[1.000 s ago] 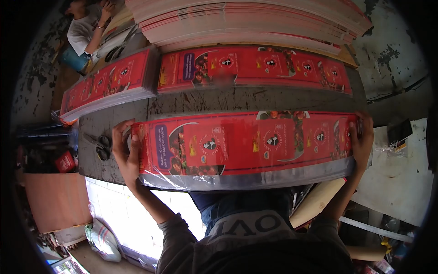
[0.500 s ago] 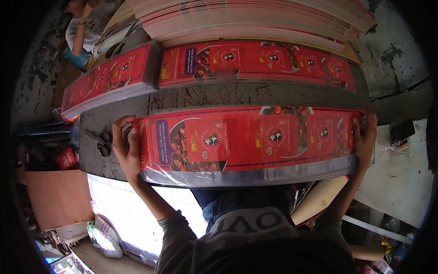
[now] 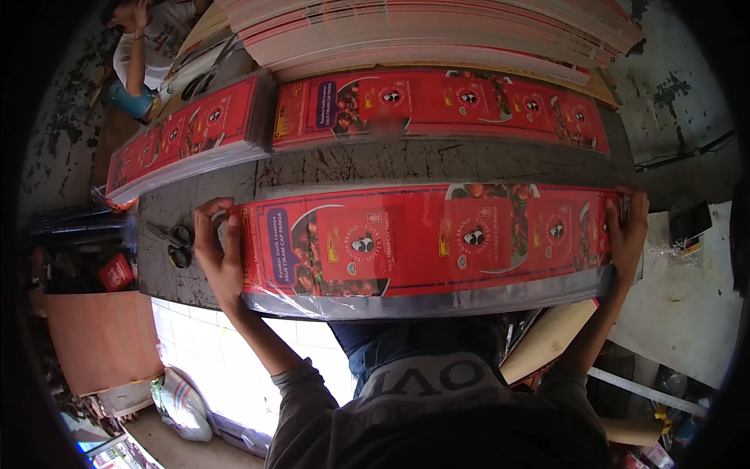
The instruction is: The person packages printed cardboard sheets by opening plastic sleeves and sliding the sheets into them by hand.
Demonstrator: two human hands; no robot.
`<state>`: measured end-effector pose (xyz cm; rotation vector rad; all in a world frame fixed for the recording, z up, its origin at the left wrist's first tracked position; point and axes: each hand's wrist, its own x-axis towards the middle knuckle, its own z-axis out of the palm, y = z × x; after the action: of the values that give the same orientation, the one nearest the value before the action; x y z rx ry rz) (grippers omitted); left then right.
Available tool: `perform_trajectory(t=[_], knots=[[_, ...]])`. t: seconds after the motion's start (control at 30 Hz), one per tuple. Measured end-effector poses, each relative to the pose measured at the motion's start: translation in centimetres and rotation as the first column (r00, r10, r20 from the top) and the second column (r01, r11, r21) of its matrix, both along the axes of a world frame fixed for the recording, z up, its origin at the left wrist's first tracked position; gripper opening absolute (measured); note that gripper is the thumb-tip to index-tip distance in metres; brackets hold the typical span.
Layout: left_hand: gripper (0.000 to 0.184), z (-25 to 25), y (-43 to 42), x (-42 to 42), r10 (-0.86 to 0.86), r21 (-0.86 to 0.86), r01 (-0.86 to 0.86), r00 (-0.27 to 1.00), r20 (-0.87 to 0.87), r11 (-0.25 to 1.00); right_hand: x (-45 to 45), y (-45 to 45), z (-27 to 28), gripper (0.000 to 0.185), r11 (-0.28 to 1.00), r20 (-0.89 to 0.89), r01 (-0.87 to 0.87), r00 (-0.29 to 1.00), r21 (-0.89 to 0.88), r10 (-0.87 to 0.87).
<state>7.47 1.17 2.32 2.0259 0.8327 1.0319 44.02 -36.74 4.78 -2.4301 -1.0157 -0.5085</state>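
A long stack of red printed sheets [image 3: 418,246], with panda logos and clear plastic along its near edge, lies across the front of the dark worn table [image 3: 312,168]. My left hand [image 3: 217,258] grips its left end, thumb on top and fingers around the far corner. At the opposite end, my right hand [image 3: 627,238] holds the stack in the same way. The undersides of both grips are hidden. Black-handled scissors [image 3: 180,248] lie on the table just left of my left hand.
Behind are another red sheet stack [image 3: 469,109] and an angled plastic-covered stack [image 3: 183,141]. A tall pile of sheets [image 3: 437,39] rises at the back. Another person [image 3: 148,47] sits at the far left. A white sack [image 3: 181,406] rests on the floor.
Both hands keep their hold at the two ends, and the stack shifts only very slightly. The person at the far left has leaned a little further into view.
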Motion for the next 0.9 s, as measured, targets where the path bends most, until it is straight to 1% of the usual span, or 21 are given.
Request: perform_trajectory(t=[0.13, 0.23, 0.33, 0.4, 0.43, 0.5, 0.7, 0.77, 0.8, 0.87, 0.9], knots=[[0.019, -0.1, 0.1, 0.0, -0.006, 0.009, 0.006, 1.0, -0.012, 1.0, 0.0, 0.0, 0.0, 0.025, 1.0, 0.011, -0.005, 1.0, 0.011, 0.004], [0.02, 0.0, -0.1, 0.1, 0.0, -0.022, 0.0, 1.0, -0.02, 1.0, 0.1, 0.0, 0.0, 0.024, 1.0, 0.018, -0.003, 1.0, -0.003, 0.003], [0.021, 0.3, -0.2, 0.3, -0.003, 0.0, 0.003, 0.998, -0.055, 1.0, 0.1, -0.1, 0.0, 0.024, 1.0, 0.009, 0.002, 1.0, -0.012, -0.002], [0.021, 0.4, -0.2, 0.5, -0.006, 0.055, 0.009, 0.998, -0.061, 0.998, 0.2, -0.1, -0.1, 0.023, 1.0, 0.002, 0.008, 1.0, -0.015, -0.008], [0.021, 0.6, -0.3, 0.6, -0.006, 0.055, 0.009, 0.998, -0.061, 0.998, 0.2, -0.2, -0.1, 0.023, 1.0, 0.001, 0.012, 1.0, -0.016, -0.012], [0.019, 0.9, -0.4, 0.8, 0.014, 0.124, -0.001, 0.994, -0.107, 0.992, 0.3, -0.2, -0.1, 0.023, 1.0, 0.0, 0.015, 1.0, -0.018, -0.015], [0.017, 0.9, -0.3, 0.9, 0.006, 0.16, 0.011, 0.994, -0.106, 0.987, 0.3, -0.1, -0.1, 0.022, 1.0, 0.028, -0.007, 1.0, -0.003, 0.007], [0.016, 0.8, -0.3, 0.9, 0.003, 0.163, 0.013, 0.995, -0.098, 0.987, 0.4, -0.7, -0.2, 0.029, 0.998, -0.075, 0.038, 0.996, -0.05, -0.042], [0.016, 0.8, -0.3, 0.9, 0.0, 0.167, 0.014, 0.996, -0.088, 0.986, 0.3, -0.8, -0.4, 0.029, 0.998, -0.073, 0.04, 0.996, -0.05, -0.044], [0.015, 0.6, -0.1, 0.7, -0.014, 0.149, 0.025, 0.997, -0.078, 0.988, -0.1, -1.2, -1.1, 0.053, 0.991, -0.151, -0.093, 0.985, -0.101, 0.077], [0.015, 0.4, -0.1, 0.6, -0.024, 0.132, 0.033, 0.997, -0.07, 0.991, -0.8, -0.9, -0.8, 0.053, 0.99, -0.148, -0.094, 0.986, -0.103, 0.078]])
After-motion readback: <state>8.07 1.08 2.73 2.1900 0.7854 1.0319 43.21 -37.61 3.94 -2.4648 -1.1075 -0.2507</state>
